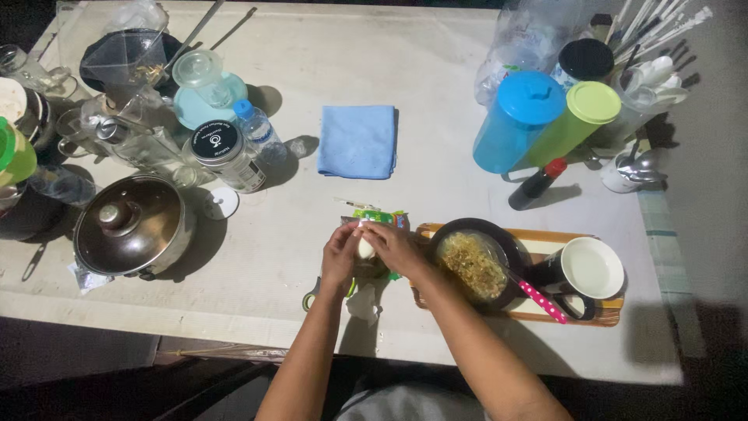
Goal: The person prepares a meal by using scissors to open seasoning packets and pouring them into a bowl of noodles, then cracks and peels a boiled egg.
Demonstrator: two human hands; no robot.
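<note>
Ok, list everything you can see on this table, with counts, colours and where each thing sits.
Folded cloth: one, blue, table centre.
Lidded metal pot: one, dark, left.
Small plastic bottle: one, clear with blue cap, left of cloth.
Tall lidded tumblers: two, blue and green, upper right.
Wooden tray: one, brown, lower right.
Black bowl of noodles: one, on tray.
Mug: one, black outside, white inside, on tray.
White egg-like object: one, between both hands.
Left hand; right hand: both holding it.

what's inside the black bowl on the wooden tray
The round black bowl on the wooden tray holds yellowish-brown noodles, and a pink polka-dot handle sticks out. Whatever lies beneath the noodles is covered.
</note>
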